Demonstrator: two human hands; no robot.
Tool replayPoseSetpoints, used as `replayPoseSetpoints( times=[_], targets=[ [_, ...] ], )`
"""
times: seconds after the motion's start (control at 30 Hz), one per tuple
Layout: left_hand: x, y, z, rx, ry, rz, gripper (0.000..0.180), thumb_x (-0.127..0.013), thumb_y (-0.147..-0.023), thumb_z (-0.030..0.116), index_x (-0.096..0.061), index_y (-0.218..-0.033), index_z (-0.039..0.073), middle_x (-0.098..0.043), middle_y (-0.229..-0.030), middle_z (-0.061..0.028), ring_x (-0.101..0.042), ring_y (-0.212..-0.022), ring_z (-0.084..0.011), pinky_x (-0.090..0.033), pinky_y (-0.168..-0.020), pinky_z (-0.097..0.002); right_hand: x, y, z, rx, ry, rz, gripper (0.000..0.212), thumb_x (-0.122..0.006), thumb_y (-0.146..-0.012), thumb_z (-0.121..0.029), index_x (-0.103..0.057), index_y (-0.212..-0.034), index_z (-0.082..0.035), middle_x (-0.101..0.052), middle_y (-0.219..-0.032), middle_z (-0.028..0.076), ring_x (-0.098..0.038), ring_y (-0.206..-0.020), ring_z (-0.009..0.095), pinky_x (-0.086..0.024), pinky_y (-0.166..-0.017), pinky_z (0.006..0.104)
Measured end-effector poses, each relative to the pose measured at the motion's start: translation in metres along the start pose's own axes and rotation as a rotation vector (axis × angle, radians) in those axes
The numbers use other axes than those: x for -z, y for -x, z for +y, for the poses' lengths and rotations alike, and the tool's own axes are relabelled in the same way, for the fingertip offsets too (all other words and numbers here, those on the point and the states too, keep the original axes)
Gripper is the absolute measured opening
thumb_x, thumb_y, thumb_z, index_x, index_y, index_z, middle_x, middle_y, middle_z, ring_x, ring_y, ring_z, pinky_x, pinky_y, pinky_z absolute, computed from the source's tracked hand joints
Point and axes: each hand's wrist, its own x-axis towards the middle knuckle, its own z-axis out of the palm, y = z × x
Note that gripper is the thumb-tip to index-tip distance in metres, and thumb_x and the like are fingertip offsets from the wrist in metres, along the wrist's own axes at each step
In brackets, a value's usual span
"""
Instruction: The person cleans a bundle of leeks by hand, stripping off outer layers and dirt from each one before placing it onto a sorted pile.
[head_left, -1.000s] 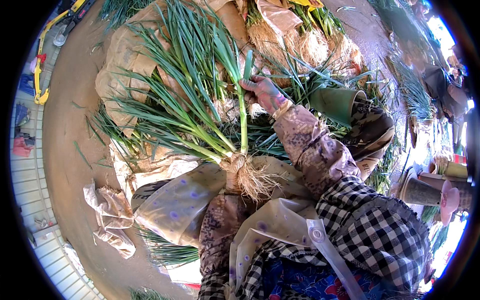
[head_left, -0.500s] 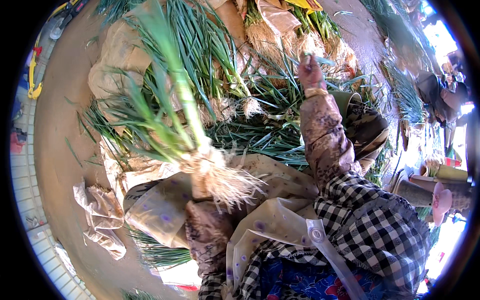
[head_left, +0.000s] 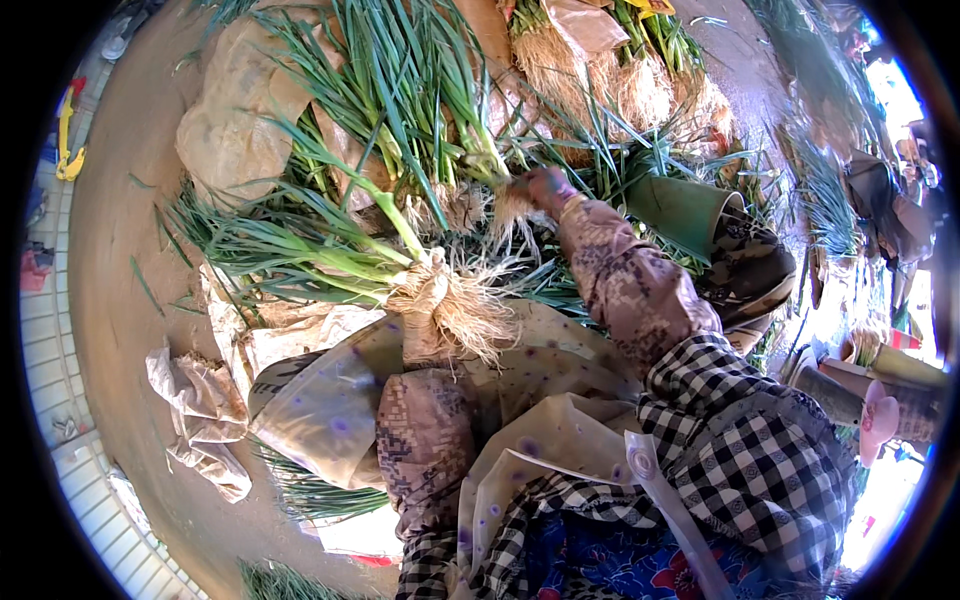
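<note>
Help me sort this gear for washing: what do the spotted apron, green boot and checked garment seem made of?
Spotted apron: probably plastic film, slightly glossy; it looks see-through and creases stiffly.
Green boot: likely rubber or PVC, smooth with a dull sheen; its wide shaft holds its shape.
Checked garment: apparently woven cloth, matte, with soft folds; I can't tell the fibre.
</note>
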Motion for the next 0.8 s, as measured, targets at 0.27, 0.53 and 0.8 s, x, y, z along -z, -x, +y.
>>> replayPoseSetpoints(
  times=[0.27, 0.53, 0.8],
  targets=[
    [-0.011, 0.011, 0.003, 0.019, 0.192, -0.023, 0.039, -0.053, -0.077, -0.003, -0.044, -0.114, 0.006, -0.05, -0.111, -0.0114, -0.052, -0.099, -0.0242, -0.046, -0.084, -0.0377, 0.049, 0.077, -0.102, 0.171, -0.952, -0.093, 0.016, -0.064, -0.075, -0.002, -0.057, -0.089, -0.004, -0.06, -0.083, 0.002, -0.058, -0.07, 0.011, -0.048, -0.062, 0.0231],
    [0.0, 0.012, -0.007, 0.112, 0.06, 0.062, 0.04, -0.057, -0.078, 0.004, -0.045, -0.116, 0.009, -0.053, -0.106, -0.0071, -0.052, -0.097, -0.0219, -0.045, -0.086, -0.0392, -0.029, 0.115, -0.085, 0.211, -0.59, -0.398, 0.011, -0.066, -0.073, -0.004, -0.06, -0.081, -0.007, -0.062, -0.078, 0.003, -0.056, -0.063, 0.009, -0.045, -0.053, 0.0208],
    [0.074, -0.008, -0.036, 0.196, -0.119, 0.201, 0.025, -0.057, -0.077, 0.003, -0.054, -0.102, 0.004, -0.058, -0.088, -0.0042, -0.056, -0.068, -0.0125, -0.049, -0.054, -0.0227, -0.017, 0.121, -0.075, 0.202, -0.556, -0.303, 0.011, -0.057, -0.079, -0.005, -0.057, -0.088, 0.002, -0.06, -0.073, 0.011, -0.058, -0.054, 0.015, -0.047, -0.045, 0.0229]
  ],
)
